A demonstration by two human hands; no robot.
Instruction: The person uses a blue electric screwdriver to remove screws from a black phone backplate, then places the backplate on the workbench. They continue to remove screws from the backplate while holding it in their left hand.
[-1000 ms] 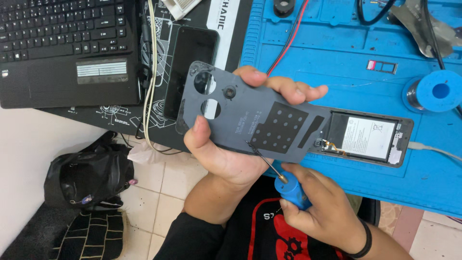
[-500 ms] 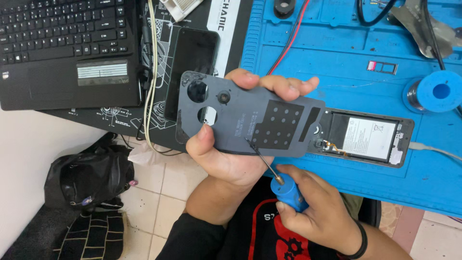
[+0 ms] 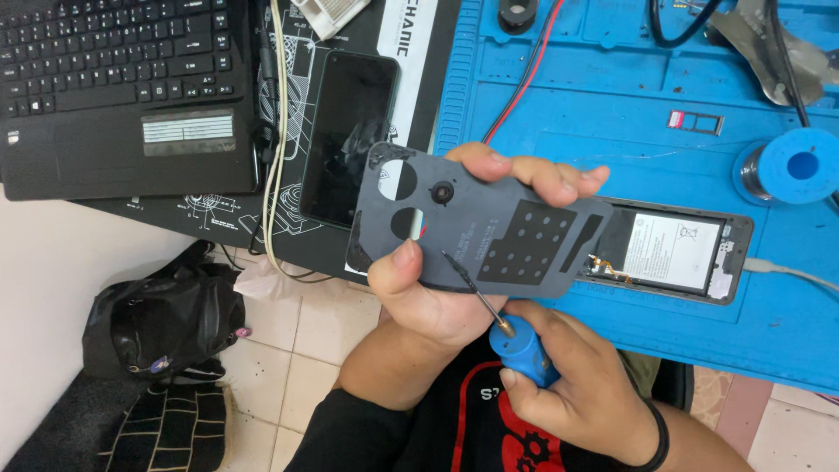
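Note:
My left hand (image 3: 454,288) grips a dark grey phone back cover (image 3: 476,223), inner side up, with round holes at its left end and a dotted black pad in the middle. My right hand (image 3: 581,398) holds a blue-handled screwdriver (image 3: 520,345) whose thin tip touches the cover's inner face near my left thumb. Behind the cover an opened phone (image 3: 673,253) lies on the blue mat (image 3: 629,114), its white battery showing.
A black phone (image 3: 345,140) lies screen-up on a black printed mat beside a laptop (image 3: 122,87). A blue solder spool (image 3: 800,166), a SIM tray (image 3: 696,122), red and black cables sit on the blue mat. A black bag (image 3: 162,319) rests on the tiled floor.
The back cover has shifted left and tilted in my left hand. The screwdriver tip has moved from the cover's lower edge up onto its inner face.

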